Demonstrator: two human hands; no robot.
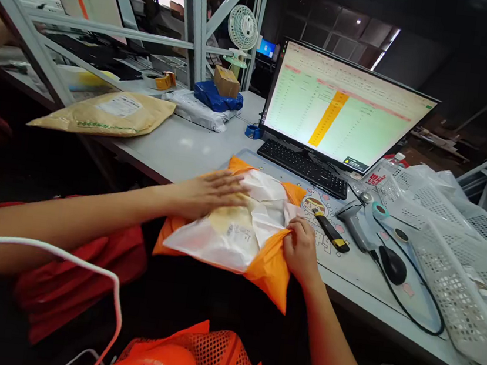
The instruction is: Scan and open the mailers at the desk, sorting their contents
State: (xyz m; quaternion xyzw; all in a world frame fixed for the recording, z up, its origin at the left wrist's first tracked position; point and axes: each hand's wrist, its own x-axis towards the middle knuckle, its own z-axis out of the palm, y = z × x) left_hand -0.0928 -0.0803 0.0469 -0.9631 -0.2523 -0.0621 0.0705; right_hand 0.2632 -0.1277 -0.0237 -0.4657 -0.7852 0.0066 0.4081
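An orange and white plastic mailing bag, with printed text on its pale face, lies on the front edge of the desk and overhangs it. My left hand rests flat across its left side, fingers stretched out. At the bag's right edge my right hand is closed, its fingers curled on the orange plastic. A black and yellow box cutter lies on the mat just right of that hand. Beyond the bag stand a black keyboard and a monitor showing a spreadsheet.
A barcode scanner, a black mouse and white perforated baskets occupy the right side. To the left lie a tan parcel, a blue parcel and a small carton. An orange mesh bag is below.
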